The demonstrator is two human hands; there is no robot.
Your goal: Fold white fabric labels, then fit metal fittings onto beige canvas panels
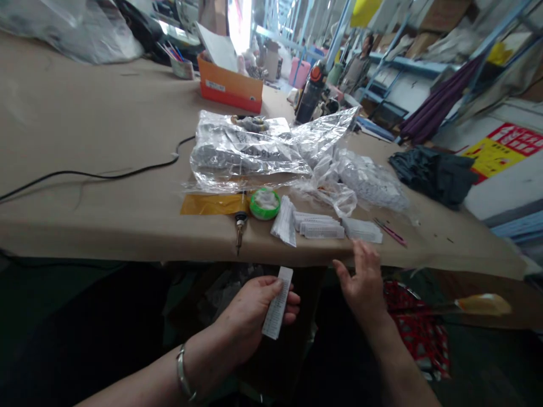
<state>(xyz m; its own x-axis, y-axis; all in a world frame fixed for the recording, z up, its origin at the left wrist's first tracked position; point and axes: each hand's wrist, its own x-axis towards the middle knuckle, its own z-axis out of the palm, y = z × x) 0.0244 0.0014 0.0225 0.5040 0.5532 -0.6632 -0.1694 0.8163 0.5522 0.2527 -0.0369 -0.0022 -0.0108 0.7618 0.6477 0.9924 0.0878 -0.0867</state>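
Note:
Between the thumb and fingers of my left hand (258, 308) is a narrow white printed label (278, 305), held in front of the table edge; whether it is one or a thin stack I cannot tell. My right hand (360, 280) is at the table edge, fingers apart and holding nothing. Its fingertips come close to a stack of white labels (362, 230); contact is unclear. More printed labels (320, 226) lie in a pile to the left, beside a fanned bundle of label strips (285, 221). Pink-handled tweezers (390, 232) rest on the right.
A soldering iron (240, 226) on amber tape (207, 204) points over the front edge, beside a round green container (264, 203). Behind lie clear plastic bags (250, 152), a black cable (127, 176) and an orange box (229, 87). Dark cloth (432, 175) lies right.

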